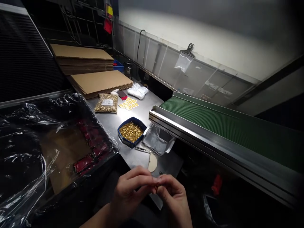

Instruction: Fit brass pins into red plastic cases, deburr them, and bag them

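My left hand point(133, 186) and my right hand point(174, 193) meet above the near edge of the metal table. Fingertips of both are pinched together around something tiny, mostly hidden, that I cannot make out. Just beyond them lies a pale round disc point(152, 162). Farther up stands a dark blue tray point(121, 139) filled with small gold-coloured pieces point(131, 131). A box cutter point(143, 149) lies between that tray and a metal tray with a clear plastic bag point(158, 141).
A green ribbed conveyor point(201, 122) runs along the right. Left is a plastic-lined box point(59, 152) with red packets inside. Behind are stacked cardboard sheets point(102, 81), a bag of gold pieces point(106, 104), yellow stickers point(129, 104) and a white plastic bundle point(137, 91).
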`<state>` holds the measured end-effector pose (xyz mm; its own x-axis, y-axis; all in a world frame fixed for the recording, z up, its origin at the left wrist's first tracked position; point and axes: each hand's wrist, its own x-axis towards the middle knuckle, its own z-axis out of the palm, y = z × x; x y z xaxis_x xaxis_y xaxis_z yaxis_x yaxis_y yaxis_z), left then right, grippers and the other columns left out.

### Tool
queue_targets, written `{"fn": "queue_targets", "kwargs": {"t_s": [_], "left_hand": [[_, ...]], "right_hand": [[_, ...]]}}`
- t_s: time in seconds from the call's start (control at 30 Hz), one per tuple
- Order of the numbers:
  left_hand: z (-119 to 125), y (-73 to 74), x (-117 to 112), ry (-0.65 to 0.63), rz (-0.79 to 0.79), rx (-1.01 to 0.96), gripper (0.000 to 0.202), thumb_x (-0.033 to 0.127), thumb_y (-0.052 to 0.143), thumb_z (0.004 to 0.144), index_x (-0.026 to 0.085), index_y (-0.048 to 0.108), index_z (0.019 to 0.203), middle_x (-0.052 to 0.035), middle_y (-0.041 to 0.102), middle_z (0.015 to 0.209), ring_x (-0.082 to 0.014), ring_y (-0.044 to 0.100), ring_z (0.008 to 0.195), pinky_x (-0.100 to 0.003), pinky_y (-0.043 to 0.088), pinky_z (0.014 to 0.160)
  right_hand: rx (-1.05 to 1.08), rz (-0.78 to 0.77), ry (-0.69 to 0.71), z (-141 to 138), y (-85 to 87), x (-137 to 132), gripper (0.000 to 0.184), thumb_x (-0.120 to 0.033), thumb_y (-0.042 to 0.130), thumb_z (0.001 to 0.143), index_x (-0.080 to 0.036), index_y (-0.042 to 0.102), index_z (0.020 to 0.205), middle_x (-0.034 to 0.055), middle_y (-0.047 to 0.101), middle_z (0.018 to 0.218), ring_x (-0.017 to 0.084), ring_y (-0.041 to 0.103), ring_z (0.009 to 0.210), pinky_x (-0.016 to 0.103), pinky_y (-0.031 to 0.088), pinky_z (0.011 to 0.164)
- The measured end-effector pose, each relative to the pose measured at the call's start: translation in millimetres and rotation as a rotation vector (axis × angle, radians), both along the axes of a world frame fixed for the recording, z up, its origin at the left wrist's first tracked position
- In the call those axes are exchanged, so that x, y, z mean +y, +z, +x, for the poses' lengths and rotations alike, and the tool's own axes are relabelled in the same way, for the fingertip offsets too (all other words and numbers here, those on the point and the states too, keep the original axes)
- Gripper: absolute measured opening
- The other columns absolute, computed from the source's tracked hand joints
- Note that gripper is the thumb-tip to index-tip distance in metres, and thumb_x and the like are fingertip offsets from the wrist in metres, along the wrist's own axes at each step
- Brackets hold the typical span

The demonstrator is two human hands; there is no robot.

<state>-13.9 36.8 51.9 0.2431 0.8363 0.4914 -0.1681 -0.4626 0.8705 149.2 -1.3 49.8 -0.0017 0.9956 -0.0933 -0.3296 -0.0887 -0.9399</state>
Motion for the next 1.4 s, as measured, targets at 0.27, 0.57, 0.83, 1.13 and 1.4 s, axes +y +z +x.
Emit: {"fn": "queue_targets", "kwargs": {"t_s": [0.27, 0.57, 0.83, 1.13, 1.4], "left_hand": [[30, -7.8, -35, 0.129, -0.205, -0.068, 0.028, 0.010, 0.071, 0.087, 0.034, 0.076, 0.099, -0.0009, 0.067, 0.082, -0.0153, 0.066, 0.070, -0.024, 0.053, 0.060], [33, -8.2, -34, 0.041, -0.398, -0.071, 0.009, 0.019, 0.071, 0.088, 0.026, 0.074, 0.092, -0.0027, 0.068, 0.085, -0.0166, 0.067, 0.077, -0.023, 0.055, 0.068], [32, -14.5, -34, -0.051, -0.588, -0.009, 0.008, 0.027, 0.072, 0.089, 0.025, 0.077, 0.093, -0.0036, 0.075, 0.094, -0.0185, 0.070, 0.089, -0.023, 0.055, 0.080], [25, -7.4, -23, -0.304, -1.003, -0.190, 0.023, 0.034, 0.085, 0.075, 0.016, 0.079, 0.089, -0.0044, 0.070, 0.079, -0.0132, 0.062, 0.072, -0.020, 0.050, 0.063], [36, -11.4, -30, -0.311, -1.124, -0.166, 0.035, 0.046, 0.083, 0.076, 0.016, 0.080, 0.096, -0.0100, 0.075, 0.091, -0.0171, 0.066, 0.082, -0.020, 0.052, 0.064]], "right_hand": [[-0.023, 0.033, -0.101, 4, -21.4, -21, 0.016, -0.040, 0.078, 0.082, -0.025, 0.073, 0.087, 0.0009, 0.061, 0.075, 0.014, 0.057, 0.069, 0.023, 0.049, 0.062], [0.248, -0.173, -0.276, 4, -15.0, -28, 0.018, -0.038, 0.078, 0.082, -0.026, 0.070, 0.092, -0.0002, 0.066, 0.079, 0.012, 0.062, 0.071, 0.022, 0.052, 0.070], [-0.063, -0.102, -0.258, 20, -16.6, -33, 0.019, -0.038, 0.077, 0.083, -0.022, 0.073, 0.092, 0.0053, 0.071, 0.085, 0.017, 0.068, 0.074, 0.027, 0.057, 0.069], [-0.468, 0.052, -0.152, 34, -7.9, -40, 0.009, -0.035, 0.072, 0.087, -0.026, 0.076, 0.087, 0.0026, 0.065, 0.084, 0.017, 0.064, 0.074, 0.025, 0.053, 0.066], [-0.629, 0.200, -0.315, 18, -12.3, -46, 0.010, -0.027, 0.068, 0.090, -0.030, 0.078, 0.091, 0.0032, 0.068, 0.083, 0.019, 0.066, 0.077, 0.029, 0.054, 0.069]]}}
